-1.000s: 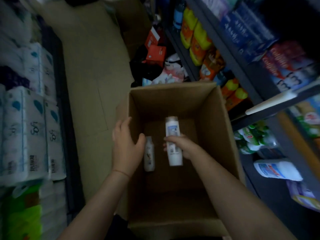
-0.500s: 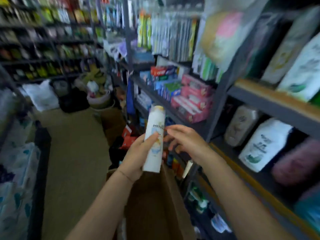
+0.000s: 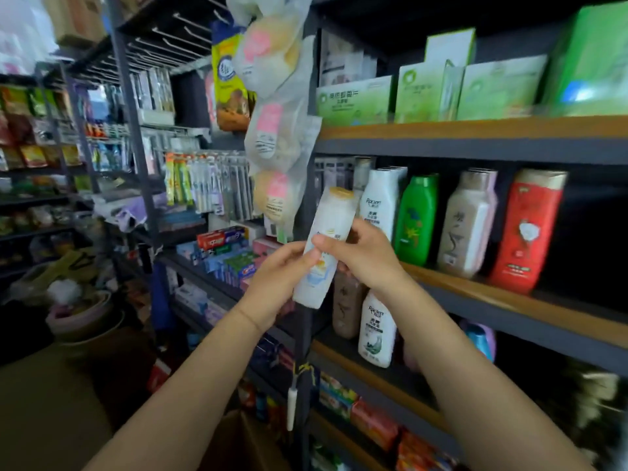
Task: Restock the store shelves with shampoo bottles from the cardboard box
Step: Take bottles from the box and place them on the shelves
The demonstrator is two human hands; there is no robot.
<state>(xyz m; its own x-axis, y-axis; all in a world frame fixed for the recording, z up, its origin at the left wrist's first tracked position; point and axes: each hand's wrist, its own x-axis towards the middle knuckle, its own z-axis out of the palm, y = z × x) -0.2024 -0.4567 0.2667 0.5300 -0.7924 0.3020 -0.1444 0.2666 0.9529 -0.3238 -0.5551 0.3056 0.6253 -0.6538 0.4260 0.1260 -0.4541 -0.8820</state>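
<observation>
Item: white shampoo bottle (image 3: 323,246) with a gold cap, tilted with the cap leaning toward the shelving, held in the air in front of the middle wooden shelf (image 3: 509,294), which we take as our landmark.

Left hand (image 3: 275,283): we see it gripping the lower half of the bottle, thumb across the front label, fingers wrapped behind.

Right hand (image 3: 363,256): fingers curled over the bottle's middle, pinching it from the shelf side. Both hands touch the bottle; the bottle touches no shelf.

On the landmark shelf, standing upright in a row: white Rocien bottle (image 3: 382,205) just behind the held bottle, green bottle (image 3: 416,220) beside it, beige bottle (image 3: 470,226) next, red bottle (image 3: 528,232) farthest along.

Above the landmark shelf: green and white cartons (image 3: 435,93) on the upper shelf.

Below the landmark shelf: a second white Rocien bottle (image 3: 377,331) and a brown bottle (image 3: 346,307), the latter partly hidden by the right forearm.

At the end of the landmark shelf, on the upright post: hanging bagged sponges (image 3: 275,137), possibly bath puffs; the frame is too blurred for us to say.

Beyond that post: toothpaste boxes (image 3: 227,256) stacked on a lower dark shelf.

Cardboard box (image 3: 238,443): only a brown edge shows at the bottom of the frame, below the landmark shelf.
</observation>
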